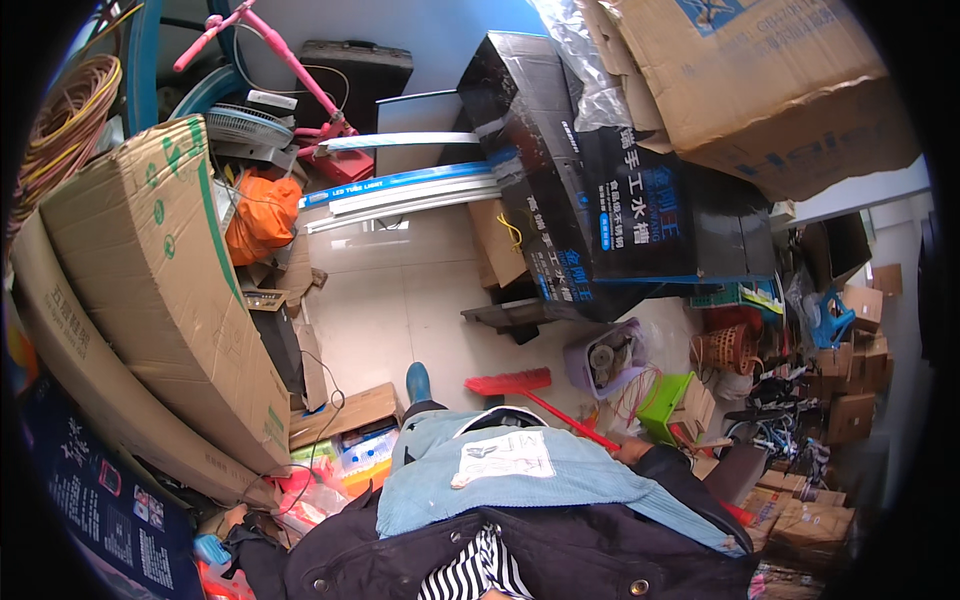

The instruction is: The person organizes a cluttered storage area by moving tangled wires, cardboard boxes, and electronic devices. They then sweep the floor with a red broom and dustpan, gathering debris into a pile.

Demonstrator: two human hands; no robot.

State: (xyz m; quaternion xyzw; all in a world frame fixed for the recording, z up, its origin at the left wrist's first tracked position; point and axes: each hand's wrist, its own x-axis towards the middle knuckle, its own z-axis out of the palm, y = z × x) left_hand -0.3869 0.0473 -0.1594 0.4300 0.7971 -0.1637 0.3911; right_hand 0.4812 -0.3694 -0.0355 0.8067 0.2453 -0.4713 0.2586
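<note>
My right hand [634,451] is closed around the red handle of a broom [574,422]. The red bristles of its head rest on the tiled floor [375,300], just beyond my feet. At the lower left, a small part of my left hand [235,516] shows past its dark sleeve, near a dark cable [330,420] and a tall carton; its fingers are too hidden to read. I wear a light blue corduroy apron [585,472] over a dark jacket. One blue boot [418,382] shows on the floor, left of the broom head.
Large cardboard cartons [142,285] line the left. Tube light boxes [405,180] jut out from black sink cartons [637,202] ahead. A purple bin [607,356], a green box [664,409] and a wicker basket [724,349] stand at the right. An orange bag [262,214] lies at the left.
</note>
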